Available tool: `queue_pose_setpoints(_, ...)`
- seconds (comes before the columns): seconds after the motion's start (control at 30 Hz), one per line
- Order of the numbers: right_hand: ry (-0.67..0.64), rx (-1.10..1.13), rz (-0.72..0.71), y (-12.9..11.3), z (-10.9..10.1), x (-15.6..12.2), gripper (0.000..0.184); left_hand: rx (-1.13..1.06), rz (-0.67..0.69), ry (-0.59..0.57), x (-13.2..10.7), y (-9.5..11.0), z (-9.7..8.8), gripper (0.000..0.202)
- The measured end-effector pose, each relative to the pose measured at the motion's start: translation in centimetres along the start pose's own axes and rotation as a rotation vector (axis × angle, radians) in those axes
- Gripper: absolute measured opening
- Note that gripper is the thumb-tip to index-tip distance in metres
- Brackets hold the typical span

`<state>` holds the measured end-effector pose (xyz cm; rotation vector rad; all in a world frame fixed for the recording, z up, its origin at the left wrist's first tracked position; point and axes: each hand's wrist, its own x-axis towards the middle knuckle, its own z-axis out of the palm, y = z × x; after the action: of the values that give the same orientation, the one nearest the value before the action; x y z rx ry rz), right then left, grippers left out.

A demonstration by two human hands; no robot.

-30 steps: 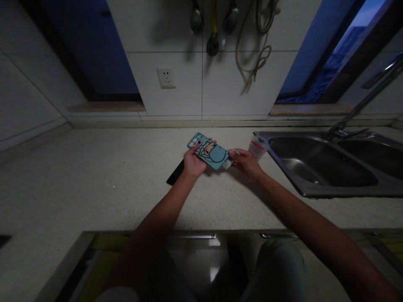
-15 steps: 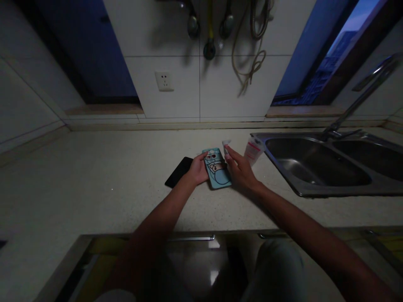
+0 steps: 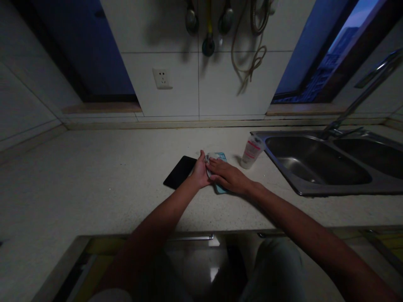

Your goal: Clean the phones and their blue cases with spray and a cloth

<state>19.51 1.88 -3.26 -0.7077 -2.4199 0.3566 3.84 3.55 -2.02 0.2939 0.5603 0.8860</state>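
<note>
A light-blue phone case (image 3: pixel 221 189) with a cartoon print is just above the counter or on it; I cannot tell which. My left hand (image 3: pixel 200 171) grips its left edge, thumb pointing up. Over the case lies my right hand (image 3: pixel 229 175), its fingers pressing a crumpled white tissue (image 3: pixel 208 158) against the printed face. Most of the print is hidden under that hand and the tissue. A flat black phone-like slab (image 3: pixel 179 172) rests on the counter, partly behind my left wrist.
A clear plastic cup (image 3: pixel 252 152) with pink print stands right of my hands. Farther right is a double steel sink (image 3: pixel 300 193) with a tall faucet (image 3: pixel 355 105). The pale counter (image 3: pixel 94 180) ends at a front edge above drawers. A cord (image 3: pixel 256 61) hangs on the wall.
My right hand has moved left and down onto the case with the tissue, covering the cartoon. The case has shifted slightly beneath it. My left hand keeps its hold.
</note>
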Motion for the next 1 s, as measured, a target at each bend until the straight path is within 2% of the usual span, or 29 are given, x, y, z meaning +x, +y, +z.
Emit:
queue_pose_setpoints(0.1,-0.035,0.045,-0.066,-0.6,-0.5,0.0,0.04,-0.011,0.009,0.006,0.0,0.5,-0.1,0.075)
queue_pose_setpoints(0.3,-0.107,0.097,-0.202,-1.7,-1.8,0.1,0.027,0.01,0.102,0.003,-0.7,1.7,0.1,0.068)
queue_pose_setpoints(0.5,-0.065,0.058,-0.25,-1.1,-2.7,-0.1,0.024,-0.099,0.237,0.013,-0.5,3.0,-0.3,0.067)
queue_pose_setpoints(0.57,0.01,-0.042,-0.221,-0.5,-2.8,-0.2,0.025,-0.119,0.243,0.013,-0.7,3.5,-0.4,0.068)
queue_pose_setpoints(0.7,0.181,-0.23,-0.046,0.7,-2.8,-0.3,0.033,-0.11,0.192,0.001,-1.3,3.9,-0.1,0.066)
queue_pose_setpoints(0.87,0.182,-0.189,0.13,1.6,-2.0,-0.4,0.049,-0.07,0.089,-0.074,-1.6,2.9,0.6,0.059)
queue_pose_setpoints(1.0,0.153,-0.11,0.197,2.1,-1.4,-0.5,0.06,-0.019,0.017,-0.117,-1.5,2.0,0.7,0.055)
